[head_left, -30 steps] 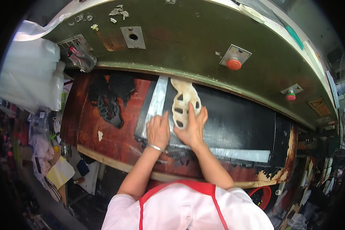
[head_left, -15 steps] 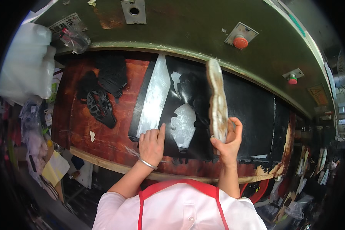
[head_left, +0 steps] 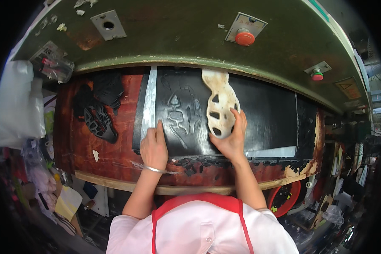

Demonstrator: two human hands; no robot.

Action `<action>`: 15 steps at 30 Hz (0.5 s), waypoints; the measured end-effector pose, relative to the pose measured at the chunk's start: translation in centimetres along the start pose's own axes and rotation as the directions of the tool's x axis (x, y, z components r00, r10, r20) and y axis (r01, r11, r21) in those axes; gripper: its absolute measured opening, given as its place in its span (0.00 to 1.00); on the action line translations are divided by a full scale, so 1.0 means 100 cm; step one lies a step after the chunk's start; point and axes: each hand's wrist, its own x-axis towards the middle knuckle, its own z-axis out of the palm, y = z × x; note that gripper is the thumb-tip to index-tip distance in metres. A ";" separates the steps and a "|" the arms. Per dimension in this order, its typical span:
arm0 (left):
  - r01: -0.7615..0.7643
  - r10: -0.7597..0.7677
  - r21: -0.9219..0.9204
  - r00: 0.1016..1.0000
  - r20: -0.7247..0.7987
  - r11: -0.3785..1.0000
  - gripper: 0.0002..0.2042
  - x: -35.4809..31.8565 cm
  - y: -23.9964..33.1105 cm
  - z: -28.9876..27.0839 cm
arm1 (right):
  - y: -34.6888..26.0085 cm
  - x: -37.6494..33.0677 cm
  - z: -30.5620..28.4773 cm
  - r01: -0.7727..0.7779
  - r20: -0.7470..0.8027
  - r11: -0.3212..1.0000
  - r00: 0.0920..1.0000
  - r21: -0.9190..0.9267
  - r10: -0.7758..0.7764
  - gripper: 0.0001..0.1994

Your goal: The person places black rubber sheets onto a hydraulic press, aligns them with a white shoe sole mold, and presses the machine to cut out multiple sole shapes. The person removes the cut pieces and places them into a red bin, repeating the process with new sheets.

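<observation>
My right hand (head_left: 230, 137) grips the near end of a cream, sole-shaped cutting die (head_left: 222, 95) with several holes through it. Fingers and thumb hold its two sides, and its broad face lies toward me over a black sheet (head_left: 266, 114). Left of the die, the sheet bears curved cut outlines (head_left: 182, 114) of a similar pattern. My left hand (head_left: 154, 148) rests at the sheet's left part, index finger stretched out and nothing seen in it. Beside that hand runs a shiny silvery strip (head_left: 149, 101). Whether the die touches the sheet I cannot tell.
Black openwork cut pieces (head_left: 99, 122) lie on the reddish board (head_left: 125, 135) at left, by a dark pile (head_left: 108, 89). Small black scraps (head_left: 194, 165) line the near edge. A green machine beam (head_left: 165, 42) with a red button (head_left: 244, 37) spans the far side.
The die, upright on its edge before, has been turned flatter by my right hand, showing its holed face. My left hand has shifted slightly left. The view has moved too.
</observation>
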 end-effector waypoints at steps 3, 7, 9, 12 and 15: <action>0.052 -0.051 0.027 0.998 -0.036 0.998 0.20 0.029 -0.005 0.018 | 0.007 0.030 0.015 0.041 0.016 0.998 0.999 -0.042 -0.040 0.52; 0.039 -0.043 -0.063 0.998 -0.056 0.997 0.20 0.067 -0.012 0.019 | 0.024 0.070 -0.005 0.006 0.017 0.990 1.000 0.140 -0.009 0.52; -0.005 -0.008 -0.186 0.998 -0.069 0.982 0.20 0.076 -0.012 0.008 | 0.046 0.101 -0.044 -0.078 -0.239 0.956 0.959 0.282 0.149 0.48; 0.038 -0.045 -0.224 0.999 -0.027 0.974 0.16 0.069 -0.001 -0.005 | 0.087 0.161 -0.123 -0.090 -0.627 0.991 0.767 0.102 0.135 0.45; -0.006 -0.003 -0.258 0.999 -0.034 0.966 0.07 0.054 0.016 0.004 | 0.106 0.200 -0.145 -0.161 -0.676 0.975 0.736 -0.153 0.015 0.47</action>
